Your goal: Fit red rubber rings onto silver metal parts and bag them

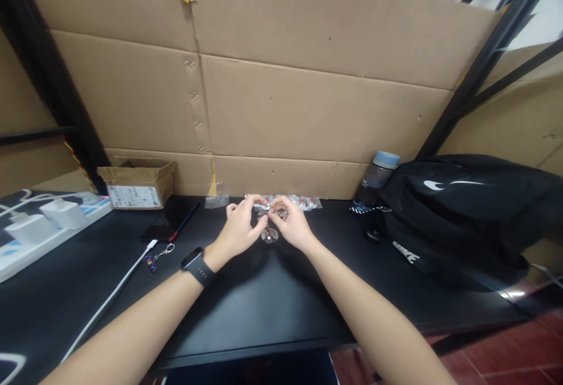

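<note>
My left hand [243, 223], with a dark watch [197, 266] on its wrist, and my right hand [290, 222] meet over the middle of the table. The fingers of both are curled in, thumb tips close together in a pinch. Just under the fingertips shows a shiny round metal disc [270, 235] with a bit of red on it. My fingers hide what is between them, so I cannot tell which hand grips what. Behind the hands lies a clear plastic packet [308, 202] with shiny and red bits inside.
A small cardboard box [138, 183], a dark phone [169, 219] and a keyring [158, 257] are on the left, near a white power strip [57, 235] and cable [112, 297]. A blue-capped bottle [376, 180] and black bag [461, 221] stand right. Cardboard [281, 109] walls the back.
</note>
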`<move>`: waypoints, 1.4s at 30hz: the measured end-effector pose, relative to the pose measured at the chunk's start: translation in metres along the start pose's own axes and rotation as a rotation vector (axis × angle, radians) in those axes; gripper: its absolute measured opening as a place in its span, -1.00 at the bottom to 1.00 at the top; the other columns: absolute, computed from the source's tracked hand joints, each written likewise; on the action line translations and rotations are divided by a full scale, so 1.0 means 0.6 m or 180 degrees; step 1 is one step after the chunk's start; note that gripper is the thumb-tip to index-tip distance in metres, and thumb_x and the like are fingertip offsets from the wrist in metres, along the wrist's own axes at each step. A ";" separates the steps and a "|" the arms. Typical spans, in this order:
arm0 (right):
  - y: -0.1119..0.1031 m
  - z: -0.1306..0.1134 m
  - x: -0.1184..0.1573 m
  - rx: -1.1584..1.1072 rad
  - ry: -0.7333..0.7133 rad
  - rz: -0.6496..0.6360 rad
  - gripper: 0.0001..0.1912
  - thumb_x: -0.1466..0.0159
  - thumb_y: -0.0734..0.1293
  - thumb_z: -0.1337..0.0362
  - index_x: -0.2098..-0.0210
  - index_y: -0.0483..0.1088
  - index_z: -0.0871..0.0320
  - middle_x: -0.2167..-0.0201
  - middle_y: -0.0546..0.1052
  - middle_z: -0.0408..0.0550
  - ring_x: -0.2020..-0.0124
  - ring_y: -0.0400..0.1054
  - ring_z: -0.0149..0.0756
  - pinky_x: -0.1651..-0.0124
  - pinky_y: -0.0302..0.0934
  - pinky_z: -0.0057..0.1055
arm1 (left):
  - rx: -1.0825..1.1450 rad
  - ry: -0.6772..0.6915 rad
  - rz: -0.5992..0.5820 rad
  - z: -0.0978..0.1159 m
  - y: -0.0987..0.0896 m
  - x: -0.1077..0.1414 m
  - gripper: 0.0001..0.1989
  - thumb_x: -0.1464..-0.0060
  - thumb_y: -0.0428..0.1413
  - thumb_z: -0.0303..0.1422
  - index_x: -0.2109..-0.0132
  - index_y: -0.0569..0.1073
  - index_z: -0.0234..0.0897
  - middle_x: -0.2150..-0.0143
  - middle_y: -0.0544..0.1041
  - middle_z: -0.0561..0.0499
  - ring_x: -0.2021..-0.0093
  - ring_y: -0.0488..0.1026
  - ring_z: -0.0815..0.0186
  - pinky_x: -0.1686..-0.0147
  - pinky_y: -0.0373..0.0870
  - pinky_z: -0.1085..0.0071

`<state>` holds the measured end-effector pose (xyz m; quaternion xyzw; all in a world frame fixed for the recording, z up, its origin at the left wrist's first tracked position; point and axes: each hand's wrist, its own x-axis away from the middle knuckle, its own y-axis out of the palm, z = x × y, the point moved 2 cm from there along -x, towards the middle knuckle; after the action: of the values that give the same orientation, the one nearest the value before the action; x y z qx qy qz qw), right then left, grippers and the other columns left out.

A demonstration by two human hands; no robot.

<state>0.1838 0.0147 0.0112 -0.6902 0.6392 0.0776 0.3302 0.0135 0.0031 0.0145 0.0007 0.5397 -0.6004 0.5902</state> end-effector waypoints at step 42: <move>-0.001 0.047 -0.004 -0.0392 0.0849 -0.0496 -0.91 -0.27 0.37 0.26 0.27 0.45 0.16 0.29 0.63 -0.04 0.36 0.58 -0.31 0.37 0.36 -0.50 | 0.1383 -0.0672 -0.0306 -0.076 0.018 -0.010 -0.68 -0.16 0.14 -0.31 -0.04 0.29 -0.16 0.21 0.52 0.04 0.34 0.57 0.32 0.23 0.51 0.36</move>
<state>0.1931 0.0322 -0.0089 -0.7608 0.6159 -0.0016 0.2045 -0.0062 0.0399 -0.0079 0.0392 0.3326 -0.7264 0.6001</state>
